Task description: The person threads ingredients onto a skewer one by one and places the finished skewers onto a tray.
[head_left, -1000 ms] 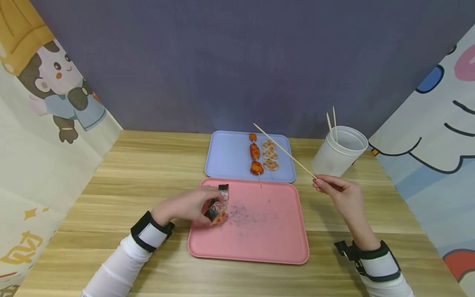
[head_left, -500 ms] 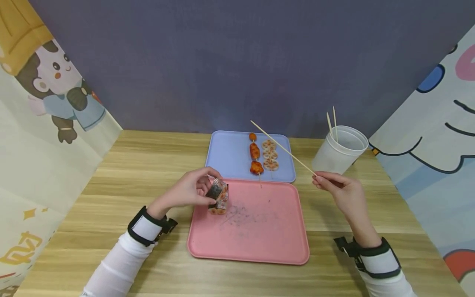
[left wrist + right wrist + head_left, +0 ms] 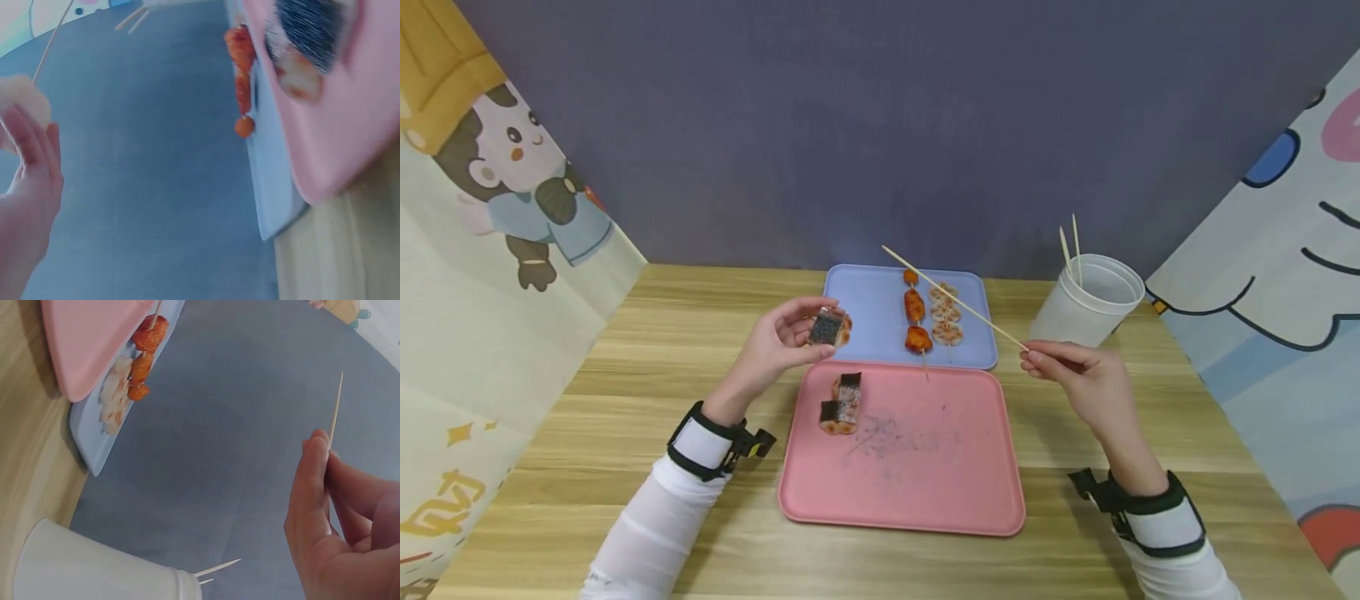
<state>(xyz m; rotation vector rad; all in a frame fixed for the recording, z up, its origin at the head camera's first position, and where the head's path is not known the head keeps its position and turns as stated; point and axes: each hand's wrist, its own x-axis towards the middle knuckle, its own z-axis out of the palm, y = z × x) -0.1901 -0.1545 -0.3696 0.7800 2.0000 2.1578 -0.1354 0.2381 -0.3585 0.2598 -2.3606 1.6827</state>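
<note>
While the right hand pinches a stick, the left hand pinches food by the blue tray's left edge.

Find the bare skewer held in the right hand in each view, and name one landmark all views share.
Head: the bare skewer slants across the middle, up and left from the right hand.
Left wrist: the bare skewer is a thin line at upper left, above the left hand.
Right wrist: the bare skewer is right of centre, tip upward.
Shared landmark: the orange-red pieces on the blue tray.
</note>
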